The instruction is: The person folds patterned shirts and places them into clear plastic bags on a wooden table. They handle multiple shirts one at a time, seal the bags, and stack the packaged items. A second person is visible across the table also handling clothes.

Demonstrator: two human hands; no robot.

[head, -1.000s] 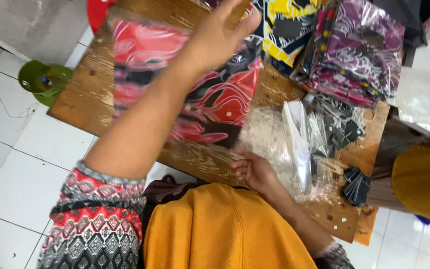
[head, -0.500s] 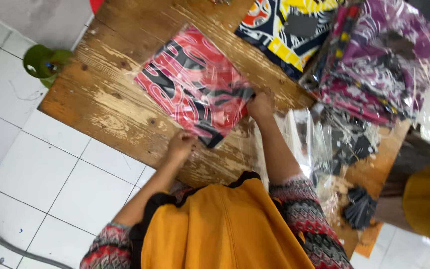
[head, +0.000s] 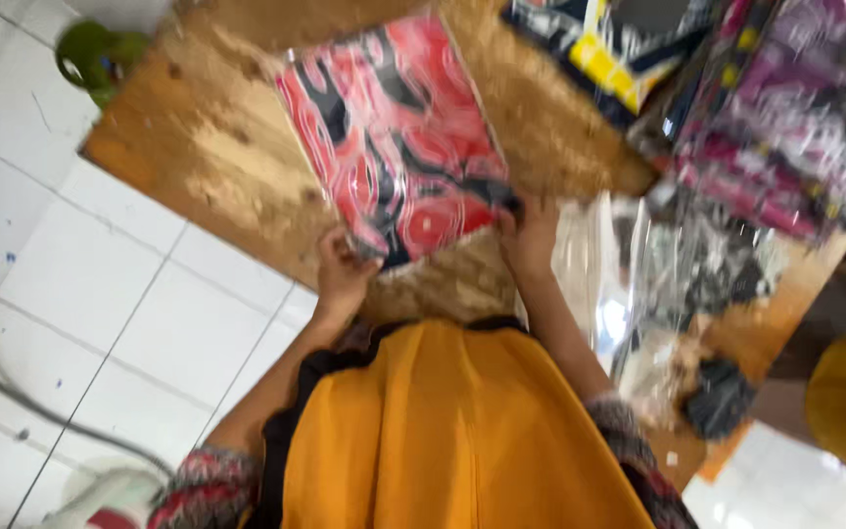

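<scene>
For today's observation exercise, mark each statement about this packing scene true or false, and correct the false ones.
1. Both hands grip the near edge of the red, black and white patterned cloth packet. True: the left hand and right hand each hold a near corner.
2. The packet lies over a glass table. False: it lies over a worn wooden table.
3. A green object sits beyond the table's far left corner. True.
4. The floor is dark carpet. False: it is a white tiled floor.
5. The purple and pink packets lie left of the red one. False: they are stacked to its right.
</scene>
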